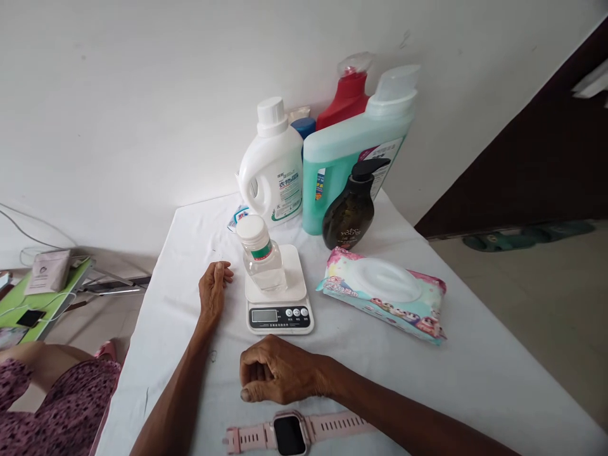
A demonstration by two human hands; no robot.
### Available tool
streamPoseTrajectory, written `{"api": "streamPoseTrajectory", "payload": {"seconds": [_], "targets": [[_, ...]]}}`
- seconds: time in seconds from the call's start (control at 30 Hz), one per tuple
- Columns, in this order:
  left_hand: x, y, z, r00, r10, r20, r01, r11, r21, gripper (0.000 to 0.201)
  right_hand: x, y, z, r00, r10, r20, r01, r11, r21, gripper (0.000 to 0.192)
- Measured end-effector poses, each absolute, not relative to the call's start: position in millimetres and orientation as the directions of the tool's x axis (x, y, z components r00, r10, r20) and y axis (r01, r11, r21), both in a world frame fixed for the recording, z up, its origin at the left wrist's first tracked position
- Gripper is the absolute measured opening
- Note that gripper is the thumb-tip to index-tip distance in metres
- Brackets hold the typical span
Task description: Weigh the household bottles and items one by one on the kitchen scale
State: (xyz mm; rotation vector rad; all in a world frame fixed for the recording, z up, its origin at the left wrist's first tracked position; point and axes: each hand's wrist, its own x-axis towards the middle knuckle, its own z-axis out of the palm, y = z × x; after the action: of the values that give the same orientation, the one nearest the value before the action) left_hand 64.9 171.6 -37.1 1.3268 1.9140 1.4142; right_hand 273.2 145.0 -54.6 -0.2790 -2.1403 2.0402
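A pink watch (289, 434) lies nearest on the white table (475, 380). Just beyond it the right hand (278, 373) rests curled into a loose fist, holding nothing. The left hand (213, 288) lies flat and empty beside the scale (278, 304), which carries a clear bottle (261, 256) of clear liquid. Right of it are wipes (384, 294); behind, a dark pump bottle (351, 206) marked "YOLYS" and detergent jugs (273, 168).

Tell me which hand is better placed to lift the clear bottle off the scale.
Probably the left hand: it rests on the cloth right beside the scale, level with the clear bottle. The right hand lies curled nearer the person, in front of the scale by the pink watch.
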Motion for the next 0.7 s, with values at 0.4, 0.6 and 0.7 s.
{"api": "streamPoseTrajectory", "payload": {"seconds": [0.4,0.6,0.7], "targets": [[116.9,164.2,31.3,-0.111,0.878,0.466,0.659,-0.287,0.696,0.069,299.2,130.5,-29.1,-0.913,0.398,0.085,0.018,0.248,-0.969,0.021],[139.1,165.8,51.1,-0.177,0.918,0.354,0.616,-0.178,0.768,0.053,363.5,100.6,-16.6,-0.585,0.788,0.191,0.045,0.266,-0.963,0.026],[144.4,154.1,58.2,-0.226,0.911,0.346,0.578,-0.160,0.800,0.053,401.1,91.1,-20.5,-0.316,0.937,0.150,0.116,0.195,-0.974,0.040]]}}
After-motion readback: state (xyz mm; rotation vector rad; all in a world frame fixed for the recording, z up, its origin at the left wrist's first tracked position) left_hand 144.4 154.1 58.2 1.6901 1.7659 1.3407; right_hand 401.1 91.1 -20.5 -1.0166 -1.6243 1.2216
